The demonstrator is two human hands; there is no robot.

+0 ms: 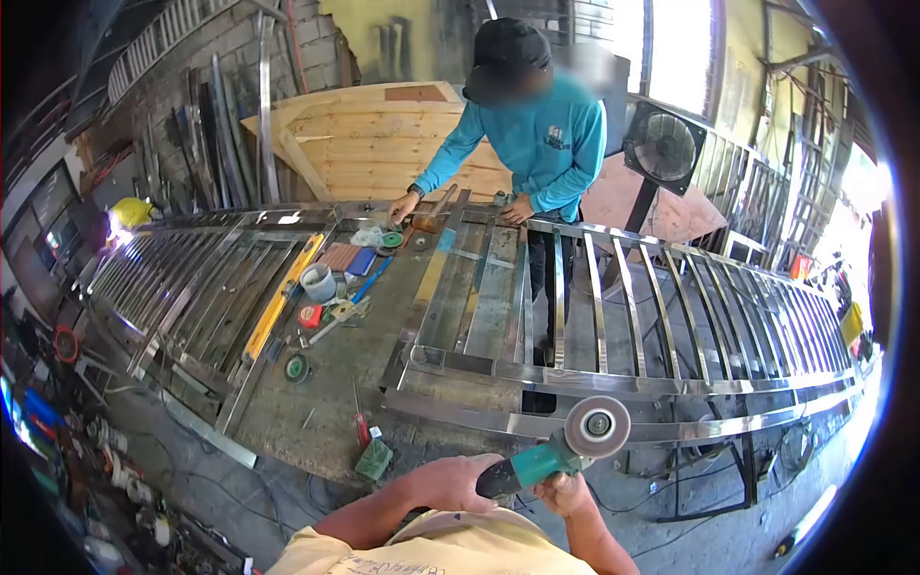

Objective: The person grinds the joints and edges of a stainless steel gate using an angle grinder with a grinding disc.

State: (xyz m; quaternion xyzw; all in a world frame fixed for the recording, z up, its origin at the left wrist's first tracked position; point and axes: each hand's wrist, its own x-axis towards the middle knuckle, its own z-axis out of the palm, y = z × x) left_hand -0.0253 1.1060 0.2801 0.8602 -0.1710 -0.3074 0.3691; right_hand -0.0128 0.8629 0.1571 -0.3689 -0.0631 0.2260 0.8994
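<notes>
Near the bottom centre, my left hand (pixel 450 482) is wrapped round the dark rear end of a teal angle grinder (pixel 539 465). The grinder's round disc (pixel 597 425) faces up, near the front rail of a shiny metal frame (pixel 613 381). My right hand (pixel 563 493) is below the grinder's head, its fingers closed at the underside; what they hold there is partly hidden. A green block (pixel 374 460) and a red-handled screwdriver (pixel 362 430) lie at the table's near edge, left of the grinder.
Across the table (pixel 326 422) stands a person in a teal shirt (pixel 561 144), one hand on the frame. A yellow level (pixel 285 297), a cup (pixel 318 283) and a red tape measure (pixel 310 315) lie left. A fan (pixel 661 147) stands behind. Cables run across the floor.
</notes>
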